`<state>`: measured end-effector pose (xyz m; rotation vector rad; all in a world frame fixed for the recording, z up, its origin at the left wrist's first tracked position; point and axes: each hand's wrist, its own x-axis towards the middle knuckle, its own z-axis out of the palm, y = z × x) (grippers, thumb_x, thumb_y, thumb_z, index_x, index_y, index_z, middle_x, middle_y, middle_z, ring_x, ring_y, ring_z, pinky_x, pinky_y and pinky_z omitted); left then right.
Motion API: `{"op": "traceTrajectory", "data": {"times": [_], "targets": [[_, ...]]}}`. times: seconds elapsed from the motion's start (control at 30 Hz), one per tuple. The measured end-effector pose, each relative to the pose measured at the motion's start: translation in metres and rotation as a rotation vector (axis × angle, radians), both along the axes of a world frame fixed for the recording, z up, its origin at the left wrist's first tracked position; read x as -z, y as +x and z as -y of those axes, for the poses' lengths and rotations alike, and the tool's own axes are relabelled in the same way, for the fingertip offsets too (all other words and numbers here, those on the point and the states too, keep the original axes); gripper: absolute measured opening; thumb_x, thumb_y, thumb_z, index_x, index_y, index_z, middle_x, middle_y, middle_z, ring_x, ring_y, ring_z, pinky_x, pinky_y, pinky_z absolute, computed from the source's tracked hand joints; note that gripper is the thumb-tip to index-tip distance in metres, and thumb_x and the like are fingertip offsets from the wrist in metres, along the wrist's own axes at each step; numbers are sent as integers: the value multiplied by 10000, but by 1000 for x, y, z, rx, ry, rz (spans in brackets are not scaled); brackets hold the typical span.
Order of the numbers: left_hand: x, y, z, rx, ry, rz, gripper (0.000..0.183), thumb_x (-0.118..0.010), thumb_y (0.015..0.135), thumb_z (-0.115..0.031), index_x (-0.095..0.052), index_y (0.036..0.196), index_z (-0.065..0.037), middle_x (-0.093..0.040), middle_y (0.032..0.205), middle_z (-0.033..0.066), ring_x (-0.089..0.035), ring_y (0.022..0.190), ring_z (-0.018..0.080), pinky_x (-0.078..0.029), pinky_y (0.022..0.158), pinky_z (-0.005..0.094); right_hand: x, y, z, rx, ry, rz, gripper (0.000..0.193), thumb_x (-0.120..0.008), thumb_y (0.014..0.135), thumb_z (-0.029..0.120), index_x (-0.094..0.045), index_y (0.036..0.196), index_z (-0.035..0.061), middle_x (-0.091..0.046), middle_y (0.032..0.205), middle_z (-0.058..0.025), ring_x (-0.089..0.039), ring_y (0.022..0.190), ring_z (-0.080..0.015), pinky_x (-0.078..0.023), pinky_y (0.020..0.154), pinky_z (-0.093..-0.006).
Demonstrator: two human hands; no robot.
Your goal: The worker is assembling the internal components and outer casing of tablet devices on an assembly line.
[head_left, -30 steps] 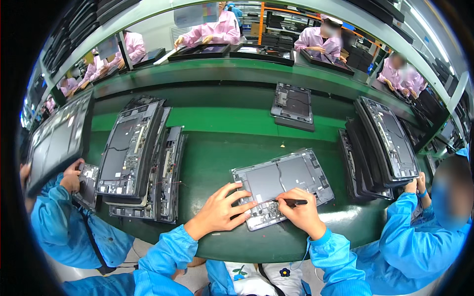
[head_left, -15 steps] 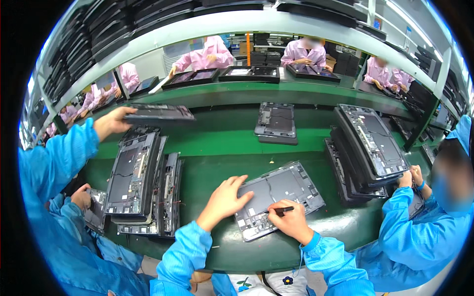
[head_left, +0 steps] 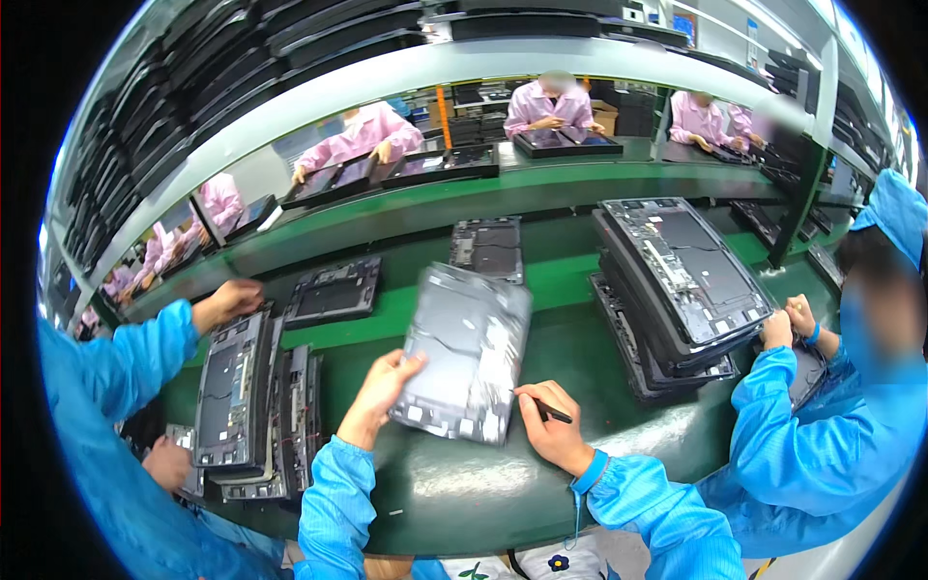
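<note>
My left hand (head_left: 375, 391) grips the lower left edge of an opened tablet (head_left: 462, 353), thumb on top. The tablet has a dark grey inside with a thin black cable, small white labels and shiny parts along its right side. It is tilted up off the bench and smeared by motion. My right hand (head_left: 556, 425) is closed around a slim black pen-shaped tool (head_left: 553, 411). Its fingertips are at the tablet's lower right edge; whether they touch it I cannot tell. A blue band with a cord circles my right wrist.
Stacks of opened tablets stand on the green bench (head_left: 435, 498) at left (head_left: 232, 387) and right (head_left: 686, 271). Single tablets lie farther back, at left (head_left: 335, 288) and centre (head_left: 486, 246). Co-workers in blue sit on both sides; others in pink work beyond the shelf.
The tablet has been raised from the bench and turned more lengthwise, my left hand now gripping its edge. The left co-worker's hand has let go of a tablet, which now lies on the bench.
</note>
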<state>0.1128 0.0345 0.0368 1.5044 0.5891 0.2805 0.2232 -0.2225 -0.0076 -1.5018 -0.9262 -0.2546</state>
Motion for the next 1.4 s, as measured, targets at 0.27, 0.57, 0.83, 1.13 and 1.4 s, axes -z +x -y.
{"op": "traceTrajectory", "data": {"times": [0.27, 0.57, 0.83, 1.13, 1.4], "targets": [[11, 145, -41, -222, 177, 260, 446, -702, 991, -286, -649, 1253, 71, -720, 1144, 119, -676, 1000, 173, -524, 888, 317, 0, -3, -5, -27, -23, 15, 69, -680, 927, 31, -723, 979, 43, -695, 883, -92, -674, 783, -244, -535, 649, -347], [-66, 104, -194, -625, 1062, 159, 457, -778, 866, -404, -735, 962, 40, -720, 773, 170, -608, 658, 232, -505, 688, 425, 4, 9, -8, -29, -120, -39, 60, -680, 944, 72, -719, 989, 63, -704, 894, -65, -686, 754, -222, -552, 629, -333], [-32, 96, -241, -299, 352, -252, 396, -814, 872, -200, -728, 1099, 113, -763, 1007, 172, -726, 834, 266, -561, 769, 382, 11, 17, -9, -66, -150, -129, 72, -670, 960, 85, -718, 995, 43, -675, 850, -86, -647, 672, -198, -500, 599, -326], [-5, 134, -206, -136, 211, -205, 532, -763, 939, -327, -655, 1185, 133, -725, 1123, 239, -732, 958, 299, -586, 837, 424, 12, 11, -12, -85, -165, -115, 70, -673, 963, 83, -718, 995, 41, -674, 843, -90, -641, 666, -204, -497, 593, -330], [2, 208, -63, -84, 1374, -390, 547, -654, 894, -495, -759, 1072, 11, -623, 1253, 290, -600, 1191, 415, -508, 976, 501, 14, 12, -10, -75, -193, -121, 56, -678, 958, 81, -715, 985, 49, -670, 831, -89, -634, 661, -214, -499, 594, -337]]}}
